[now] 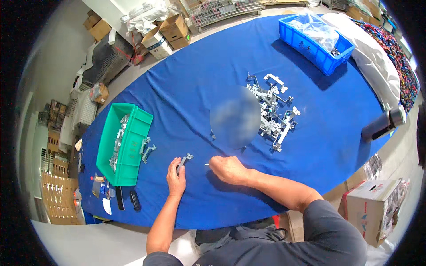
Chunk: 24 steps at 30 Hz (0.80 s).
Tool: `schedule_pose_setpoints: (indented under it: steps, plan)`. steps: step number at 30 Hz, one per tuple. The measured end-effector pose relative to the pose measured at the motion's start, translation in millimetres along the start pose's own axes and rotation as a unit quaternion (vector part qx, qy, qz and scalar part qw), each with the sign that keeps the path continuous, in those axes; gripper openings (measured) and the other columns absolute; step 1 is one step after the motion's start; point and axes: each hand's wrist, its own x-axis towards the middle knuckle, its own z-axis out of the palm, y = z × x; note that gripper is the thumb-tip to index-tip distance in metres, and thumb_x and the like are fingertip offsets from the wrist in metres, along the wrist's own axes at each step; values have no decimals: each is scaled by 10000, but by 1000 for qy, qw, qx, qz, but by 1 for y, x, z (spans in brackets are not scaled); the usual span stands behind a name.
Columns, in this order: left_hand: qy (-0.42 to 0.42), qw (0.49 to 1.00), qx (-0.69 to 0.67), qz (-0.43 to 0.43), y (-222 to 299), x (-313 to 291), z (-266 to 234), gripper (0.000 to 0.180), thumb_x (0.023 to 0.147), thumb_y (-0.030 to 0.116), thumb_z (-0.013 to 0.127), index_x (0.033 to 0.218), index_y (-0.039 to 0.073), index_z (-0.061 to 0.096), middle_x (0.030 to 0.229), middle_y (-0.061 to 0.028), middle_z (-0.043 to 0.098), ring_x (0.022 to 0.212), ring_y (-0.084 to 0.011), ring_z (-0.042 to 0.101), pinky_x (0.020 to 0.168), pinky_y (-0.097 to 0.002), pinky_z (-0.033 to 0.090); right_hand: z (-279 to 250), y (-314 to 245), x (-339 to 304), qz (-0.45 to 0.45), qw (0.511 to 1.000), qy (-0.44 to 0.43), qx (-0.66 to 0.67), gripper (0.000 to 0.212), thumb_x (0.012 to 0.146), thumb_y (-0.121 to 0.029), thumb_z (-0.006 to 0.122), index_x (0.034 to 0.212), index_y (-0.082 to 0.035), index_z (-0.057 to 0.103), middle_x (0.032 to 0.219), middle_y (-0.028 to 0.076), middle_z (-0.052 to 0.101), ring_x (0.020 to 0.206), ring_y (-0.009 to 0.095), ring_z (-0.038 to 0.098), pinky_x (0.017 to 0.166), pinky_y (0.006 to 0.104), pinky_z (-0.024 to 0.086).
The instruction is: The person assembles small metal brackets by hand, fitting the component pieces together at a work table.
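Note:
My left hand [176, 179] holds a small grey metal bracket [184, 162] between thumb and fingers, just above the blue cloth. To its right, my right hand [230, 170] is closed in a pinch. A thin pale stick-like tip [207, 165] pokes out of it toward the bracket; the rest is hidden in the fingers. The two hands are apart. Beyond my right hand lies a tangled pile of similar metal brackets [277, 116]. A round blurred patch covers the pile's left side. More brackets [147, 150] lie beside the green bin.
The green bin [133, 153] at left holds several metal parts. Near it lie a black knife-like tool [135, 200] and small items. A blue crate [326, 63] with a plastic bag [313, 30] stands far right. A dark bottle [384, 124] stands at the right edge, above a carton [368, 201].

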Motion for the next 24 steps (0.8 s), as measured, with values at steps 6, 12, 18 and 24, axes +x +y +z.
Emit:
schedule_pose_setpoints:
  steps: [6, 12, 18, 24]
  plan:
    - [5, 1000, 22, -7, 6, -1, 6, 226, 927, 118, 608, 1110, -13, 599, 1209, -183, 637, 1212, -362, 570, 1016, -438, 451, -2, 0, -5, 13, 998, 31, 47, 143, 947, -156, 550, 930, -29, 485, 786, 176, 582, 679, 409, 614, 573, 509, 495]
    - [3, 1000, 14, -6, 3, -4, 3, 261, 890, 100, 640, 1125, -10, 608, 1207, -179, 641, 1219, -356, 567, 1031, -439, 440, 0, 3, -3, 64, 995, 43, 70, 133, 930, -155, 584, 926, -23, 572, 810, 205, 609, 766, 422, 629, 658, 502, 504]
    - [3, 1000, -4, 11, 2, 1, 8, 350, 843, 125, 702, 1149, -10, 598, 1223, -186, 629, 1230, -361, 559, 1031, -440, 441, -14, -1, 1, 135, 986, 27, 95, 137, 937, -143, 598, 939, -6, 604, 794, 207, 641, 763, 397, 651, 665, 455, 506]
    - [21, 997, -69, -8, 0, -3, 4, 485, 833, 112, 730, 1272, 2, 555, 1225, -191, 632, 1161, -352, 599, 1009, -401, 460, -10, -1, 4, 149, 986, 13, 71, 131, 949, -126, 592, 948, 6, 591, 763, 191, 620, 703, 342, 641, 638, 404, 492]
